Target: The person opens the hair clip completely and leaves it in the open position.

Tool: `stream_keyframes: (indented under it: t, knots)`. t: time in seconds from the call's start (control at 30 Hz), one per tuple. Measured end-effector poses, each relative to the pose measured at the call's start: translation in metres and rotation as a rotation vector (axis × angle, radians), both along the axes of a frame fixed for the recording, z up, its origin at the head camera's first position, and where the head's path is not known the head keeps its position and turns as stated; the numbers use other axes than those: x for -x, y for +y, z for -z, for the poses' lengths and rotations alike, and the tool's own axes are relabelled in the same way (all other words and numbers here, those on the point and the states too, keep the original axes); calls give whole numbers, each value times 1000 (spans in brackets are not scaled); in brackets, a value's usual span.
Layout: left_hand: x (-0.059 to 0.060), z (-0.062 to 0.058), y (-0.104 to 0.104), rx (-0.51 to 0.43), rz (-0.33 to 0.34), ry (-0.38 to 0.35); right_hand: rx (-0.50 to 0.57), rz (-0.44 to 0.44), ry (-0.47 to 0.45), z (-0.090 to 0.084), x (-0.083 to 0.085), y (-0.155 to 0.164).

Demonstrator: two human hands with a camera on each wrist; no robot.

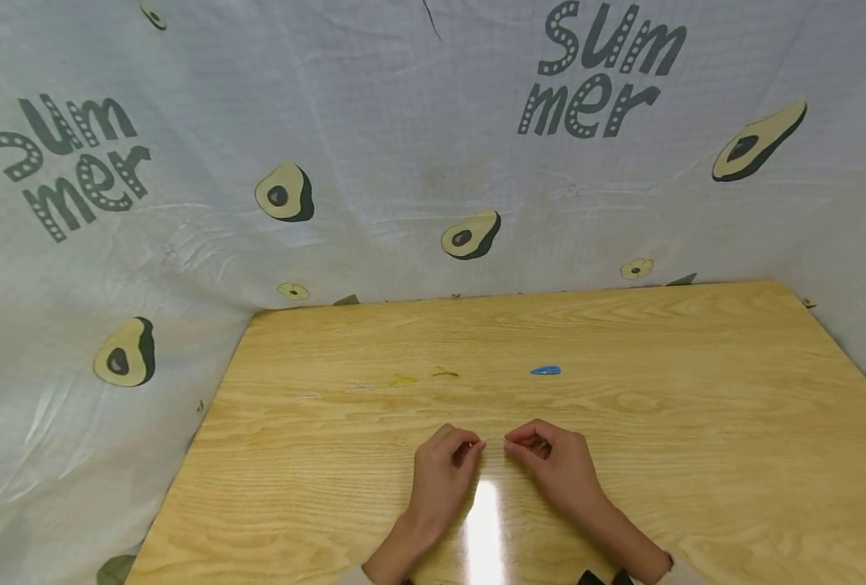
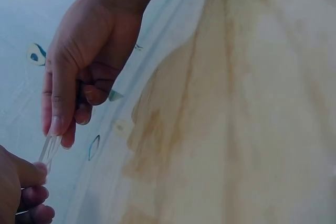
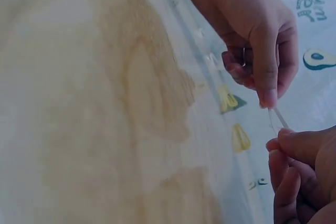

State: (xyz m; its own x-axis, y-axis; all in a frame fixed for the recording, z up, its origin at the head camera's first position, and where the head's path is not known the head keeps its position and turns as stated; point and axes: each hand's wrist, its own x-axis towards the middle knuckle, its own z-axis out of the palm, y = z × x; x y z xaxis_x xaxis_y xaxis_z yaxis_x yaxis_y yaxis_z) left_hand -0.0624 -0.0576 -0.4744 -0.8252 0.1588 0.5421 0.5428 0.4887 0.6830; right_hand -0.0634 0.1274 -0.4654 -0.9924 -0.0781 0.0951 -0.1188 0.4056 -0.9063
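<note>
Fingertips of both hands pinch a thin clear strip (image 2: 50, 148) between them — the left hand (image 1: 442, 471) holds one end, the right hand (image 1: 556, 463) the other, other fingers curled in. Strip and hands sit low over the near middle of the wooden table (image 1: 696, 455). Farther back lie a blue clip (image 1: 546, 370) and two yellow bits (image 1: 424, 377), with an avocado-print cloth (image 1: 184, 203) behind.

The table (image 1: 696, 422) is looking like smooth, light wood, and a shiny spot is glowing on it. The clear strip (image 2: 49, 149) is looking like see-through plastic. The wrinkly sheet (image 1: 374, 122) is looking like thin, dull plastic.
</note>
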Motion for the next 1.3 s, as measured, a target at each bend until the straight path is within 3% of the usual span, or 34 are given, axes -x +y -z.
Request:
stream_keyframes:
  t: [0.27, 0.73, 1.3]
  knots:
    - [14, -3, 0, 60, -37, 27, -48, 29, 39, -5, 11, -4]
    - [38, -3, 0, 66, -104, 36, -54, 106, 153, -4, 30, -17]
    - [62, 12, 7, 79, -216, 114, 8, 210, 216, 7, 51, -28]
